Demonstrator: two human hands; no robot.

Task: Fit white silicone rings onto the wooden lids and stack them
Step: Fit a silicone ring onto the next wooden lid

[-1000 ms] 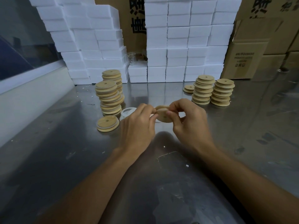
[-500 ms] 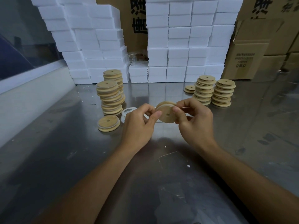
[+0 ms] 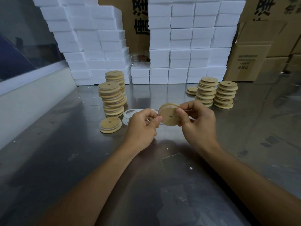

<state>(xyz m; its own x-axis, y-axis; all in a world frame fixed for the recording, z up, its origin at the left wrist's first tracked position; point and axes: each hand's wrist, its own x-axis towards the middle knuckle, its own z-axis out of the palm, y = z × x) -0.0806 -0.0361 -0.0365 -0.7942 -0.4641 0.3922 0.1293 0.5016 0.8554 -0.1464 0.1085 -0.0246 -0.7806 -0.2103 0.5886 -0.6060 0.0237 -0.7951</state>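
Note:
A round wooden lid (image 3: 168,115) with a small centre hole is held upright above the steel table, a white silicone ring showing round its back edge. My right hand (image 3: 197,123) pinches its right rim with thumb and fingers. My left hand (image 3: 142,126) touches its left rim with thumb and fingertips. Loose white rings (image 3: 128,114) lie on the table just behind my left hand. A single ringed lid (image 3: 110,124) lies flat at the left, in front of two tall stacks of ringed lids (image 3: 112,98). Plain lids stand in stacks (image 3: 215,94) at the right.
White foam boxes (image 3: 182,46) are piled along the back of the steel table (image 3: 81,160), with cardboard cartons (image 3: 260,59) behind and to the right. A low white ledge (image 3: 29,98) runs along the left side. Small foam crumbs dot the table.
The lid has turned from nearly edge-on to face me and has risen a little. Both hands have stayed on its rim, working round it.

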